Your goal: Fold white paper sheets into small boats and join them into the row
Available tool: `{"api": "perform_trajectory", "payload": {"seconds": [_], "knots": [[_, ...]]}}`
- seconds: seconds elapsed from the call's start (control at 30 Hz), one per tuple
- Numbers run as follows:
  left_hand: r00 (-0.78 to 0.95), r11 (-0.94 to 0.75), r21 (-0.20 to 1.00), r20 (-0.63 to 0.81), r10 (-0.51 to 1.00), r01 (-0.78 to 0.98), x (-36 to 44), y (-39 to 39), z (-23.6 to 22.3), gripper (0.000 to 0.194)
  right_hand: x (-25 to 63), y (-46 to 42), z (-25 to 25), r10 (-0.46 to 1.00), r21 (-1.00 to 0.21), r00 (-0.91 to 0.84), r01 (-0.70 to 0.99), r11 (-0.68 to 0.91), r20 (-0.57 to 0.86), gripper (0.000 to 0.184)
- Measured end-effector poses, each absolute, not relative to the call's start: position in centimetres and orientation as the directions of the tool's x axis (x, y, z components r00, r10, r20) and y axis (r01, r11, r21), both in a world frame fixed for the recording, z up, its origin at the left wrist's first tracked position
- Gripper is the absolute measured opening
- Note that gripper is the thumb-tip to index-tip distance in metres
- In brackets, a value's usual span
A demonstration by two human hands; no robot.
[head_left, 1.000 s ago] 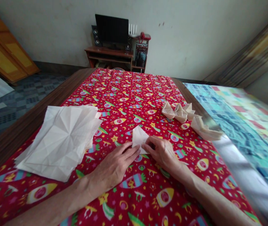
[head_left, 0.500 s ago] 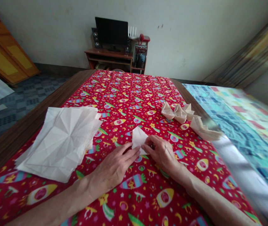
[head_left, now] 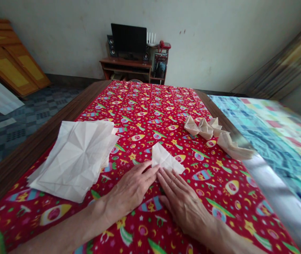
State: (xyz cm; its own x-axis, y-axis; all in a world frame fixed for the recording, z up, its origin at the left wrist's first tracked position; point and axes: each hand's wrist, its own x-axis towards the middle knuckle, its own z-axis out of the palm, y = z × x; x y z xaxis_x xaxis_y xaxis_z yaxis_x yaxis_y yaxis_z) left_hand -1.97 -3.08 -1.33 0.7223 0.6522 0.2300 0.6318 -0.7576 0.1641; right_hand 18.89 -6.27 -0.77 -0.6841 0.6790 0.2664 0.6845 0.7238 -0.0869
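A small folded piece of white paper [head_left: 164,159] lies on the red rocket-print tablecloth [head_left: 150,109]. My left hand [head_left: 133,188] lies flat with its fingers stretched out, the fingertips touching the paper's near left edge. My right hand [head_left: 180,197] also lies flat and open, fingers together, its tips against the paper's near edge. Neither hand grips anything.
A stack of creased white sheets [head_left: 77,157] lies to the left. Several folded paper shapes [head_left: 215,134] sit at the right table edge. The wooden table edge [head_left: 34,144] shows left. A patterned mat [head_left: 269,130] lies right. A desk with a monitor [head_left: 129,42] stands at the far wall.
My right hand let go its pinch on the paper, drew back toward me and flattened out. The paper now lies flatter and wider. The left hand barely moved.
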Motion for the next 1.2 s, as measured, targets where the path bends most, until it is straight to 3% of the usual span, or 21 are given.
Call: {"api": "perform_trajectory", "payload": {"seconds": [0.13,0.57,0.87,0.97,1.07,1.2], "knots": [[0.727,-0.757,0.152,0.210,0.653,0.636,-1.9,-3.1,-1.1,0.050,19.9,-6.2,-1.0,0.702,-0.106,-0.684,0.697,0.709,0.198,0.057],[0.745,-0.775,0.156,0.217,0.631,0.612,-2.3,-3.0,-0.7,0.051,21.7,-6.2,-0.7,0.693,-0.058,-0.633,0.723,0.689,0.344,0.041],[0.774,-0.812,0.140,0.247,0.583,0.566,-2.5,-2.8,-0.5,0.049,22.0,-5.7,-1.8,0.616,0.070,-0.716,0.669,0.740,0.327,0.039],[0.798,-0.820,0.181,0.194,0.570,0.542,-2.1,-2.1,-0.5,0.051,22.0,-5.7,-2.1,0.604,0.089,-0.732,0.657,0.749,0.316,0.040],[0.795,-0.804,0.228,0.153,0.587,0.550,-1.2,-1.4,-0.2,0.047,21.9,-5.7,-2.0,0.604,0.071,-0.723,0.659,0.749,0.336,0.037],[0.778,-0.792,0.254,0.177,0.603,0.556,-0.1,-0.9,0.0,0.050,21.7,-5.5,-1.5,0.634,-0.044,-0.657,0.679,0.732,0.408,0.033]]}}
